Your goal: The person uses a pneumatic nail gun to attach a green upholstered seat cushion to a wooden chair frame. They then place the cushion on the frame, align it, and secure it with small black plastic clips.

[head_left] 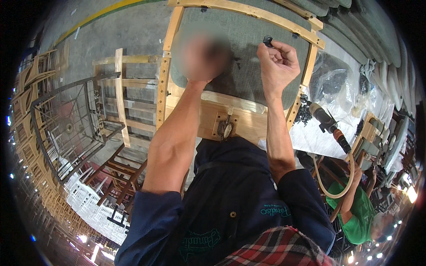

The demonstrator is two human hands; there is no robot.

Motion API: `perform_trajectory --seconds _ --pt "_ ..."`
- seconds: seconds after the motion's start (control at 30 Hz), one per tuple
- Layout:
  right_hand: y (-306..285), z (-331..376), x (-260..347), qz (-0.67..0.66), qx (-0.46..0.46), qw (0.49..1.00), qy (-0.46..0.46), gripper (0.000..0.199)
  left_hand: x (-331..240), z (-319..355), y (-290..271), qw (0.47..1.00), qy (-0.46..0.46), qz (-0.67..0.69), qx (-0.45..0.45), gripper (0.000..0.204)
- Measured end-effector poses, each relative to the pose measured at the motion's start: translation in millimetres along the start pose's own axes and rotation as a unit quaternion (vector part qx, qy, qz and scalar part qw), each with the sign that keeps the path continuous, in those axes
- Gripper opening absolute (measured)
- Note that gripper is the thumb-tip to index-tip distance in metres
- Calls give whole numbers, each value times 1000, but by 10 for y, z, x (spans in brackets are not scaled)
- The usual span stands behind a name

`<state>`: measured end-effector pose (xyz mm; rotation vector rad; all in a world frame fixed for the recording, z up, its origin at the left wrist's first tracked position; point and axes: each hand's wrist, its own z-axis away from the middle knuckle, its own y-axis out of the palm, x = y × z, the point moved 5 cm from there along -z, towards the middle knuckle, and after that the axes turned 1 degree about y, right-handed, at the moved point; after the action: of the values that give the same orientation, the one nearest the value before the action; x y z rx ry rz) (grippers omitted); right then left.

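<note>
Before me lies a grey-green fabric panel (242, 75) inside a wooden frame (235, 7). My right hand (278, 62) is closed above the panel's right part, pinching a small black bracket (267, 41) between thumb and forefinger. Over the panel's left part is my left hand (202, 57); a blur covers it, so its fingers and anything in them cannot be made out. More small black fittings sit along the frame's far rail. A metal toggle clamp (226, 126) is mounted on the wooden board (248, 122) between me and the panel.
To the right, a power screwdriver (326, 119) with a beige hose (330, 195) lies on a white surface beside black small parts (303, 116) and clear plastic. Grey padded panels (364, 31) are stacked beyond. A green-shirted person (359, 217) works at lower right. Wooden pallets (133, 106) stand left.
</note>
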<state>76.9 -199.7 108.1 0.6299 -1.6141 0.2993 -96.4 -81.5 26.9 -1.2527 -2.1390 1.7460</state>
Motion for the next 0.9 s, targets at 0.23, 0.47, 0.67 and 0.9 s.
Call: perform_trajectory --seconds 0.23,0.47,0.67,0.9 --pt "9 0 37 16 -25 1000 10 25 10 12 14 1000 7 -4 -4 57" --pt "-9 1 25 31 -18 999 14 28 13 16 17 1000 13 -1 -9 58" --pt "-15 15 12 23 -20 999 10 29 11 16 13 1000 16 2 -13 57" --pt "-37 17 33 -15 3 999 -48 32 11 9 17 1000 5 -5 -3 57"
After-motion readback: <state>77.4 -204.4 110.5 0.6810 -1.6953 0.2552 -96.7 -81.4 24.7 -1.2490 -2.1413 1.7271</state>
